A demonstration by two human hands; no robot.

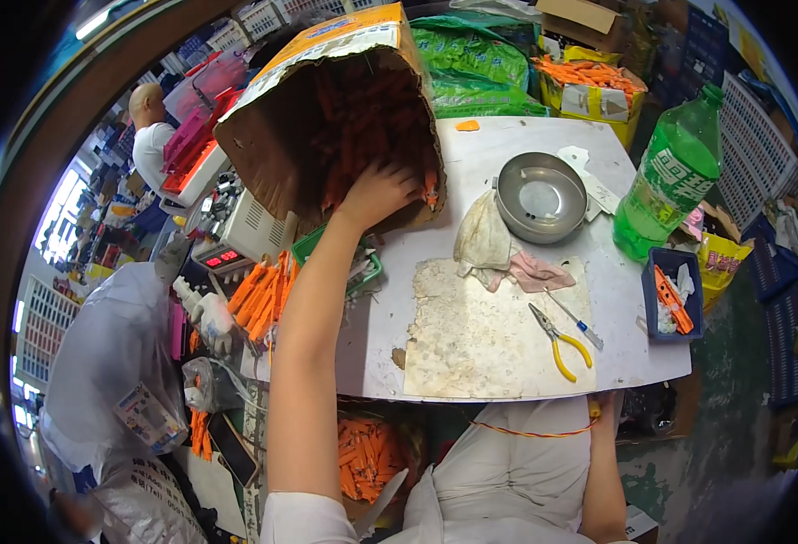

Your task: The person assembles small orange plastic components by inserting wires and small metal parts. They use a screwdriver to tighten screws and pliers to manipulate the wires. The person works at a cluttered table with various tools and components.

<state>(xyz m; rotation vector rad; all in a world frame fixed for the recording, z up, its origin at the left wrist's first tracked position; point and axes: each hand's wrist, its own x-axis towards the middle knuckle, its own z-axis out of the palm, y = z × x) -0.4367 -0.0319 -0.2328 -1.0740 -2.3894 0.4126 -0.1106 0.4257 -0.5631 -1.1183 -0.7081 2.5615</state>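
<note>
My left hand (383,194) reaches into the mouth of a tipped cardboard box (263,150) at the back of the table. Its fingers look apart, bent toward a heap of orange plastic pieces (372,113); nothing shows in them. My right hand (604,408) is low at the table's front edge, beside my lap. The edge and shadow hide most of its fingers. A twisted red and yellow wire (535,433) crosses my lap to a small yellow-brown piece (595,408) by that hand. Pliers with yellow handles (559,343) and a blue-handled thin tool (588,333) lie on the worn sheet (471,354).
A metal bowl (541,198), a cloth (485,236), a green bottle (669,172) and a blue bin (653,290) stand on the right side. Left are a green basket (363,272), orange pieces (263,295) and a device with a red display (236,245). A person (150,136) is farther left.
</note>
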